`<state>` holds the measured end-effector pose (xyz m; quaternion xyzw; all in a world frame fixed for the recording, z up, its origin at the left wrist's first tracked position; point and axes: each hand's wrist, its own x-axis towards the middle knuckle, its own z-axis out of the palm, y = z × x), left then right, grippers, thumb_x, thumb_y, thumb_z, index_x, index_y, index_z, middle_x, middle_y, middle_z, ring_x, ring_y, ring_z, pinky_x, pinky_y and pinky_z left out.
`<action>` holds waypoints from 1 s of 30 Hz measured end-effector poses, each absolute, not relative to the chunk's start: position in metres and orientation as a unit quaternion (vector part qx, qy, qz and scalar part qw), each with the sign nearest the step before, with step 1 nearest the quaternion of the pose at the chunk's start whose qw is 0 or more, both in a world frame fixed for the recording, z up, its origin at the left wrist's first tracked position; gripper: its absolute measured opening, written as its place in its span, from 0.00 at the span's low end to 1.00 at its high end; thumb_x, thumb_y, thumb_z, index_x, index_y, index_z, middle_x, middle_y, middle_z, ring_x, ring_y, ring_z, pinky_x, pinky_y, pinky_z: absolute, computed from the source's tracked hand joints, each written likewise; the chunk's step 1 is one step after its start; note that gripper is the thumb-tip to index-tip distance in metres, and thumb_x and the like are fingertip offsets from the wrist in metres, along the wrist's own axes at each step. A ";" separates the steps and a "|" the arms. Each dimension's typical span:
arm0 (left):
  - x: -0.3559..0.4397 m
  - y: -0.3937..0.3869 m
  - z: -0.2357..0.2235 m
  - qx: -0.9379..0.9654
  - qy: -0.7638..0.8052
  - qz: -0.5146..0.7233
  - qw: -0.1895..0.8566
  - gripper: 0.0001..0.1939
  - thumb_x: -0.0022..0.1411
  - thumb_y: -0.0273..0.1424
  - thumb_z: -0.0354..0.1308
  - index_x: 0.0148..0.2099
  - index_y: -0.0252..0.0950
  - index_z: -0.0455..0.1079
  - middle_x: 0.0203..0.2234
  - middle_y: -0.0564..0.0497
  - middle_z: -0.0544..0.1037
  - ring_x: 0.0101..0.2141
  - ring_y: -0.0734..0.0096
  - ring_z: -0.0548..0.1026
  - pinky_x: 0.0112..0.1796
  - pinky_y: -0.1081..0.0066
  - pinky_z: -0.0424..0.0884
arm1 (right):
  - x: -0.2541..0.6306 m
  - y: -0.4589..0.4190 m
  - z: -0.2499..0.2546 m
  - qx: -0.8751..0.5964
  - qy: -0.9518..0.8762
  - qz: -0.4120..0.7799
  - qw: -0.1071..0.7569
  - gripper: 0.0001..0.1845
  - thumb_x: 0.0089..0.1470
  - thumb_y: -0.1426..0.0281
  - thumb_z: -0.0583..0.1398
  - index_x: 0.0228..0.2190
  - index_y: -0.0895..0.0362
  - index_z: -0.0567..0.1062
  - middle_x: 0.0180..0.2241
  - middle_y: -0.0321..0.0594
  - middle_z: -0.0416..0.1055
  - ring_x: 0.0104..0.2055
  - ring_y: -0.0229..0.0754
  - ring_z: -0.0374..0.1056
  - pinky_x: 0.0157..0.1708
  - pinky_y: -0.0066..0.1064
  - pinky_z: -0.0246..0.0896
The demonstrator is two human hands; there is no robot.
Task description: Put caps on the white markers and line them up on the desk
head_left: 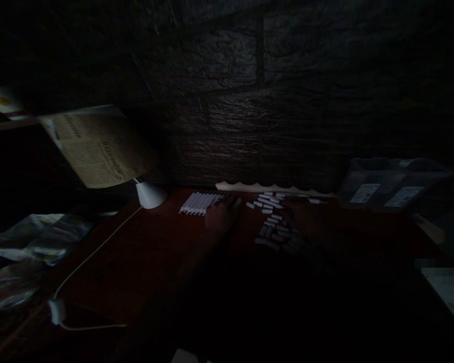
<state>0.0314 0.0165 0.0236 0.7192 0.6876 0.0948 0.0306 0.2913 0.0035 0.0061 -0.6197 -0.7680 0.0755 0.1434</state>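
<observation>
White markers [196, 202] in two arrangements, reading the clock from the middle of the dark red desk [115, 272]. Near eleven o'clock, laid side by side in a tight, slanted row, dark ends toward the wall [230, 116] at twelve. Near one o'clock, loose markers [273, 220] strewn at mixed angles, some with reddish or greenish bands, spreading back toward the center and fading into shadow.

So, as a judgement, about midway: a good part lined up neatly, a sizeable part left unordered. No exact count possible in such dim light.

Left hand [218, 214] at the one-o'clock end of the row, fingers half curled over the nearest markers. Just beside the fingers, toward two o'clock, a single marker [236, 203], perhaps pinched, perhaps merely lying there; impossible to make out which. Right hand [306, 217] at the three-o'clock edge of the loose group, fingers reaching toward nine, close to or touching the nearest pieces. Too dark to tell how far open, or whether gripping anything.

Beyond, against the wall from twelve to one, a pale scalloped strip [249, 187]. At two o'clock, a clear plastic box [386, 174]; at ten, a lamp [150, 195] with a newsprint-patterned shade.
</observation>
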 end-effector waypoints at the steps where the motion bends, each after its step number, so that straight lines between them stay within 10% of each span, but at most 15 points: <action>1: 0.031 0.017 0.023 0.721 0.687 0.094 0.023 0.19 0.69 0.42 0.49 0.56 0.42 0.70 0.48 0.43 0.80 0.46 0.58 0.78 0.45 0.66 0.69 | 0.292 0.004 0.006 -0.619 -0.770 0.075 0.140 0.17 0.62 0.63 0.56 0.49 0.54 0.78 0.50 0.47 0.76 0.54 0.52 0.68 0.52 0.40 0.63; 30: 0.012 0.029 0.025 0.701 0.710 0.061 -0.038 0.18 0.69 0.39 0.47 0.43 0.40 0.78 0.41 0.43 0.82 0.42 0.55 0.80 0.40 0.66 0.70 | 0.305 0.008 0.022 -0.636 -0.731 0.131 0.208 0.15 0.60 0.67 0.57 0.42 0.52 0.82 0.41 0.38 0.81 0.42 0.44 0.77 0.40 0.30 0.67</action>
